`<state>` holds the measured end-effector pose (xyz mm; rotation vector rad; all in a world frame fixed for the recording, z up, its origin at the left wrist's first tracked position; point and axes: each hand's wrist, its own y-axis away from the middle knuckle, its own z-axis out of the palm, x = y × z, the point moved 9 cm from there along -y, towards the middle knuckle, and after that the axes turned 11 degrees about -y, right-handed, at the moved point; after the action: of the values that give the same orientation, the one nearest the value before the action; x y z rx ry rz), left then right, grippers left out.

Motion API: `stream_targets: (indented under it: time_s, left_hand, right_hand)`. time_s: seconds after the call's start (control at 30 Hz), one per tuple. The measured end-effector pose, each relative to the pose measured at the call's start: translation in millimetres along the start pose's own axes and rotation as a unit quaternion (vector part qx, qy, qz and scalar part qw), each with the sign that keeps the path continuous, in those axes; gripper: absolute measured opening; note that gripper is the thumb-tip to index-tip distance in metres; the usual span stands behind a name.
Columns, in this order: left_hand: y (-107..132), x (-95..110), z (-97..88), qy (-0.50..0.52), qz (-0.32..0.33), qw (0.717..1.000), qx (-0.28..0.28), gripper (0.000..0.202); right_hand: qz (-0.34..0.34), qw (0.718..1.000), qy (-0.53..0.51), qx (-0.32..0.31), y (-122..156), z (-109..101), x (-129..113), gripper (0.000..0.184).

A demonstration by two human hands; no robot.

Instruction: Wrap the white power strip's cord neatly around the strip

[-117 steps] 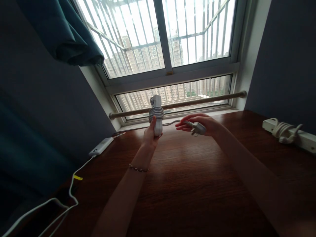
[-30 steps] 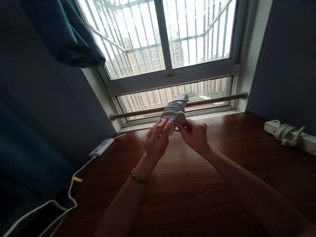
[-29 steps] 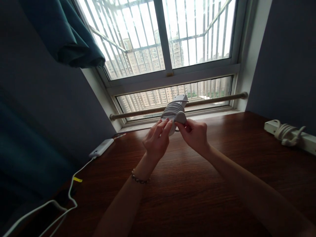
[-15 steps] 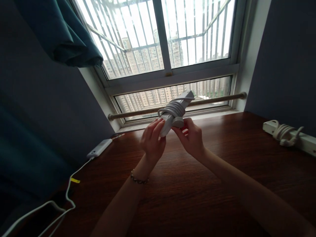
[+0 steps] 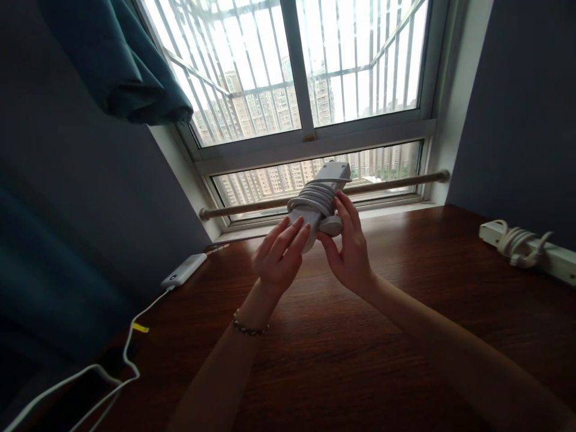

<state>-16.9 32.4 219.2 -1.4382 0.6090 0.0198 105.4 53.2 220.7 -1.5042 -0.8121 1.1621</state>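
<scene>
A white power strip (image 5: 336,171) is held up over the table, tilted with its far end toward the window. Its grey-white cord (image 5: 315,200) is wound round the middle in several turns. The round plug (image 5: 331,225) hangs at the strip's right side. My left hand (image 5: 279,252) grips the near end, fingers on top and the thumb hidden beneath. My right hand (image 5: 353,249) is closed round the plug, its thumb below and its fingertips against the coiled cord.
Another white power strip (image 5: 558,259) with a wound cord lies at the table's right edge. To the left, a white power bank-like box (image 5: 184,270) trails a white cable (image 5: 126,354). A rail (image 5: 400,182) crosses the window behind the brown table (image 5: 315,348); a teal curtain (image 5: 135,90) hangs upper left.
The power strip has rolled slightly, showing more of its broad face. My right fingers have moved up from the plug to the cord's edge. My left fingers lie flatter across the near end.
</scene>
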Motion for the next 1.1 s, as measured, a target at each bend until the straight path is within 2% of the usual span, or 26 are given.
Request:
stream_targets:
  time_s: [0.17, 0.3, 0.5, 0.6, 0.7, 0.77, 0.83, 0.9, 0.97, 1.0, 1.03, 1.1]
  left_hand:
    - [-0.5, 0.8, 2.7, 0.0, -0.016, 1.0, -0.005, 0.032]
    - [1.1, -0.6, 7.5, 0.011, -0.029, 0.999, -0.022, 0.031]
    - [2.0, -2.2, 11.5, 0.035, -0.036, 0.998, -0.038, 0.037]
    - [2.9, -6.6, 18.8, 0.072, -0.092, 0.991, -0.069, 0.039]
    - [11.0, -17.6, 32.6, 0.135, -0.217, 0.961, -0.103, 0.035]
    - [26.8, -29.0, 49.5, 0.211, -0.347, 0.904, -0.134, 0.035]
    - [48.2, -34.3, 70.7, 0.321, -0.472, 0.806, -0.159, 0.042]
    - [63.5, -33.7, 86.1, 0.421, -0.552, 0.703, -0.15, 0.051]
    - [72.6, -34.6, 94.2, 0.475, -0.603, 0.628, -0.125, 0.056]
    - [77.5, -35.9, 96.7, 0.486, -0.63, 0.595, -0.113, 0.058]
    - [83.1, -36.4, 99.3, 0.493, -0.659, 0.559, -0.104, 0.059]
    - [97.3, -32.9, 105.1, 0.507, -0.723, 0.46, -0.088, 0.058]
  right_hand:
    - [0.04, 0.998, -0.037, 0.024, 3.5, -1.1, 13.3, 0.036]
    - [0.08, 0.992, -0.086, 0.05, 8.2, -1.1, 28.3, 0.033]
    - [0.052, 0.997, -0.048, 0.039, 7.4, -2.1, 32.3, 0.034]
    - [0.048, 0.998, -0.038, 0.033, 4.8, -5.0, 37.3, 0.041]
    - [0.055, 0.998, -0.033, 0.028, 2.9, -7.8, 44.6, 0.057]
    - [0.053, 0.998, -0.023, 0.014, 2.5, -7.2, 46.7, 0.064]
    - [0.033, 0.999, -0.003, 0.0, 2.4, -6.6, 44.2, 0.069]
    - [0.004, 1.0, 0.02, 0.003, 1.6, -10.0, 40.3, 0.069]
    - [-0.004, 0.999, 0.032, 0.041, -0.6, -21.4, 42.1, 0.063]
    - [0.014, 0.997, 0.031, 0.075, -1.8, -30.2, 48.2, 0.059]
    - [0.06, 0.991, 0.015, 0.12, -1.7, -40.8, 60.3, 0.056]
    - [0.208, 0.953, -0.053, 0.212, 7.6, -56.2, 96.5, 0.054]
